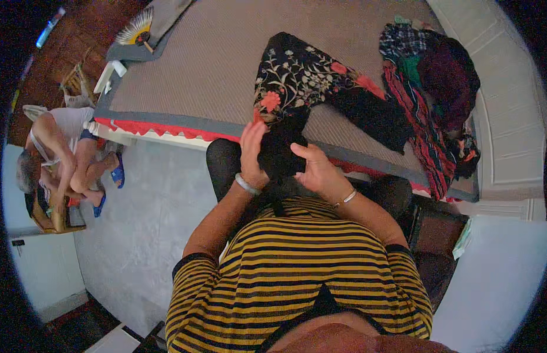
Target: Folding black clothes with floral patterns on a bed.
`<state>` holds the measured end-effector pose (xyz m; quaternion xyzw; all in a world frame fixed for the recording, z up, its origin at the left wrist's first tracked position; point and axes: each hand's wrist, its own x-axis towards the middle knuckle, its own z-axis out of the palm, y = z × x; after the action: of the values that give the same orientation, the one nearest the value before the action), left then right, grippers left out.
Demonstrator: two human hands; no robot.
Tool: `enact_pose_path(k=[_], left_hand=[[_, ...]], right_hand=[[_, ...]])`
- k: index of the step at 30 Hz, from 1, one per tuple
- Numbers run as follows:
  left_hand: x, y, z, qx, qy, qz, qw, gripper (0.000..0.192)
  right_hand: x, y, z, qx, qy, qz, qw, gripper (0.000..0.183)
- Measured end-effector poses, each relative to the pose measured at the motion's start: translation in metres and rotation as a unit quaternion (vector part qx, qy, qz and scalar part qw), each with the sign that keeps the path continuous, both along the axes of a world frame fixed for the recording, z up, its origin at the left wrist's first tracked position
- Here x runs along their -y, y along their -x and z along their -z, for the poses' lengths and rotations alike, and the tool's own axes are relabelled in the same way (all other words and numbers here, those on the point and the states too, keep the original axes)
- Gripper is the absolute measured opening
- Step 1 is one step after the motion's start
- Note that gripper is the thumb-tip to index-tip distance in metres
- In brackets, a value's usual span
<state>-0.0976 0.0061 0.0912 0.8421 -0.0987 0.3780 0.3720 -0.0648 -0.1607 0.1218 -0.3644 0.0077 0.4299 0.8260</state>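
A black garment with a floral pattern [295, 79] lies bent on the bed mat [202, 57], its near end between my hands. My left hand [254, 152] rests along the left edge of that black cloth, fingers stretched, with a bracelet at the wrist. On the other side, my right hand [315, 165] has its thumb over the cloth's right edge; its other fingers are partly hidden. Whether either hand grips the cloth is not clear. The garment's far part reaches right, up to a red striped cloth [421, 128].
Dark crumpled clothes [450, 84] are heaped at the bed's right end. A hand fan [138, 33] lies at the upper left. Another person [63, 141] sits bent over at the left, beyond the grey floor [145, 212]. Panelled white woodwork [507, 110] borders the bed's right side.
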Motion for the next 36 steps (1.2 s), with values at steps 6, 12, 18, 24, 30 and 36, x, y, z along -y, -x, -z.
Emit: enact_pose_path(k=[6,12,18,24,30,36], left_hand=[[-0.006,-0.002,-0.03,-0.153,0.075,0.202,0.964,0.035],[-0.039,-0.012,-0.011,-0.122,0.239,0.069,0.961,0.029],[-0.097,-0.006,-0.016,-0.134,0.185,-0.009,0.974,0.025],[-0.122,0.011,-0.059,-0.062,-0.054,-0.163,0.983,0.025],[-0.141,0.017,-0.046,-0.098,-0.096,-0.162,0.977,0.017],[-0.129,0.0,-0.03,-0.138,0.159,-0.059,0.976,0.022]], right_hand=[[0.025,-0.014,0.022,0.201,0.151,0.0,0.968,0.028],[0.121,-0.071,0.061,0.648,0.608,0.079,0.452,0.039],[0.231,-0.087,0.081,0.561,0.744,0.069,0.356,0.043],[0.239,-0.091,0.058,0.549,0.765,-0.026,0.336,0.028],[0.252,-0.105,0.066,0.595,0.706,0.027,0.383,0.015],[0.251,-0.164,0.01,0.565,0.678,0.158,0.443,0.009]])
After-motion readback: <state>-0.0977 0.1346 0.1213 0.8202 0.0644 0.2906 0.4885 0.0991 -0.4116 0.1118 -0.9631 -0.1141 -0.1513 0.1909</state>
